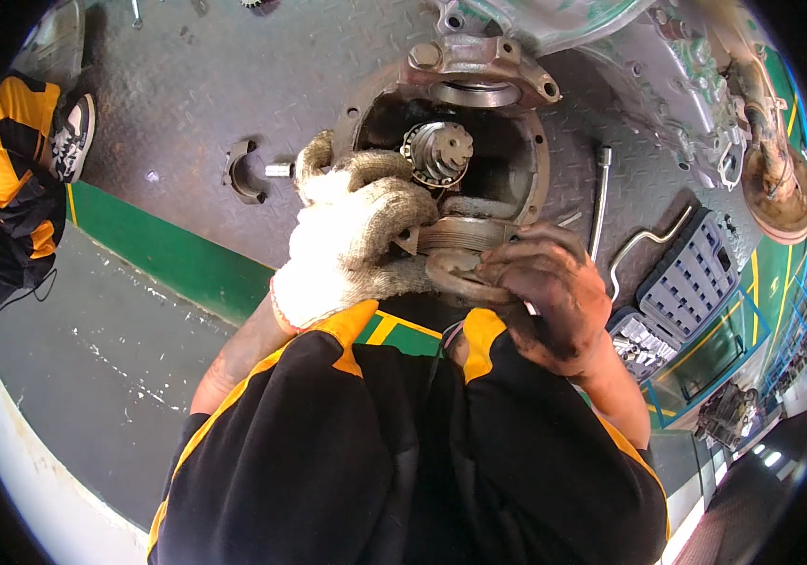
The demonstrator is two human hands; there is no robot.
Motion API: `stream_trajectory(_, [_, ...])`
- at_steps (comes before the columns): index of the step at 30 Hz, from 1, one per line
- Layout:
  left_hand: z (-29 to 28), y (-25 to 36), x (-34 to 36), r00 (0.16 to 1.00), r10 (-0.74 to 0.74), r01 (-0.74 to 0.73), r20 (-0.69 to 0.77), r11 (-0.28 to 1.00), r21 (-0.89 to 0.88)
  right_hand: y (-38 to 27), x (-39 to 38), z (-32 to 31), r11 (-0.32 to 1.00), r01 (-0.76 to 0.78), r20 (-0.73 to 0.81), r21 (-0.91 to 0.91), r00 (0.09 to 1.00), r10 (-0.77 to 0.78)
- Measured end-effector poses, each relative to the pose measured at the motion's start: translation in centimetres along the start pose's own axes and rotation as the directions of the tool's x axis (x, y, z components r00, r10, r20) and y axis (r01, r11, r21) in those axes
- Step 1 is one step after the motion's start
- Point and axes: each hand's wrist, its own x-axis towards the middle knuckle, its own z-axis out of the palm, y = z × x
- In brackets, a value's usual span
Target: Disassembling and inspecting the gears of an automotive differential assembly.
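A round cast-metal housing (352, 115) stands before me on the floor plate, with a toothed pinion gear (443, 153) and bearing in its middle. My left hand (352, 221), in a pale knit glove, lies over the housing's near left side with its fingers curled. Beside its outer finger a short shiny metal cylinder (279, 170) pokes out; whether the glove holds it is hidden. My right hand (549, 292), bare and greasy, pinches a rounded metal ring (455, 273) at the near edge. Just beyond this ring is a curved threaded seat (468, 234).
A curved bearing cap (245, 172) lies left on the steel plate. At the right are a long bar (600, 202), a bent rod (644, 243) and an open socket case (691, 278). Large castings (658, 85) stand far right. Another person's shoe (74, 139) is at left.
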Motion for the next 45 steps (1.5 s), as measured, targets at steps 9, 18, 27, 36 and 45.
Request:
stream_trajectory(9, [-0.6,0.4,0.8,0.995,0.015,-0.026,0.095,0.993,0.112,1.0,-0.1,1.7,0.999,0.041,0.029,0.035,0.999,-0.042])
stream_trajectory(18, [-0.4,-0.8,0.5,0.977,-0.004,-0.018,0.214,0.995,0.101,0.7,1.1,1.3,0.997,0.038,0.016,0.063,0.999,-0.039])
stream_trajectory(27, [0.3,-2.2,-0.1,0.980,0.163,-0.167,0.114,0.985,0.031,0.5,1.4,1.0,0.999,0.020,0.075,0.042,0.997,-0.023])
stream_trajectory(36, [-0.3,-1.0,-0.3,0.974,-0.002,0.000,0.227,1.000,0.009,1.1,1.7,0.6,0.993,0.020,0.098,0.115,0.995,-0.031])
stream_trajectory(45, [1.4,-1.1,-1.2,0.973,-0.151,0.135,0.173,0.986,0.102,0.4,2.2,0.3,0.998,0.051,0.113,0.038,0.992,-0.055])
